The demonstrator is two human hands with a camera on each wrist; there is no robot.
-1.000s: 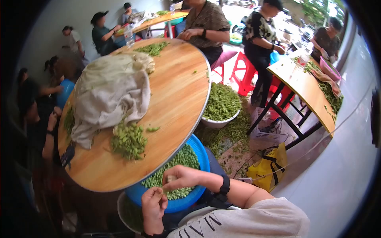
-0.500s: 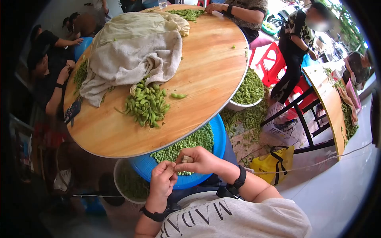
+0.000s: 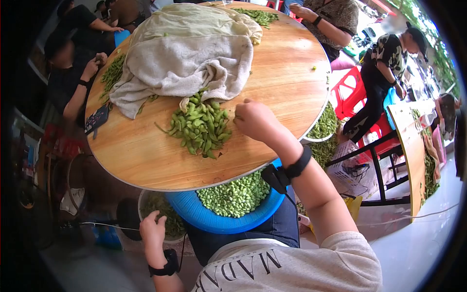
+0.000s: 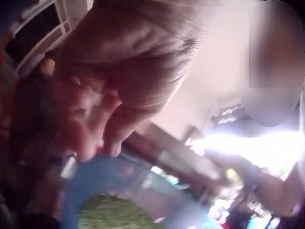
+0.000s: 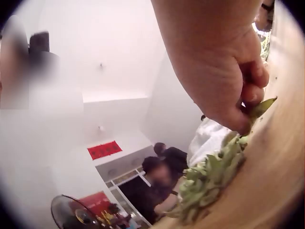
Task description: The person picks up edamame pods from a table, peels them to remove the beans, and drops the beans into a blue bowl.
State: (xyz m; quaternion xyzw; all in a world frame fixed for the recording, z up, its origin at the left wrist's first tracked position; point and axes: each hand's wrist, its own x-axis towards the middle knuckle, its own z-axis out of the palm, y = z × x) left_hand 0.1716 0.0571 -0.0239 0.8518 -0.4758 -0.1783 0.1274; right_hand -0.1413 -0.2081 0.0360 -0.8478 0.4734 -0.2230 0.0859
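Observation:
My right hand (image 3: pixel 260 121) is over the round wooden table, just right of a pile of green edamame pods (image 3: pixel 199 129). In the right wrist view its thumb and fingers pinch one edamame pod (image 5: pixel 264 107), close over the tabletop. My left hand (image 3: pixel 152 232) is low on the left, beside a pale bucket (image 3: pixel 141 202) holding green husks (image 3: pixel 168 210). Its fingers are loosely bent and nothing shows between them. A blue basin (image 3: pixel 214 224) of shelled green beans (image 3: pixel 233 197) sits at my lap, partly under the table edge.
A cream cloth (image 3: pixel 185 63) covers a mound on the round table (image 3: pixel 287 63). More pods lie at its far side. Several people work around. To the right stand a basin of pods (image 3: pixel 323 124), red stools (image 3: pixel 350 92) and another table (image 3: pixel 408 160).
My hands were together over the blue basin. The right has reached forward to the pods and pinches the one lying apart; the left has moved left to the husk bucket. The view has tilted down.

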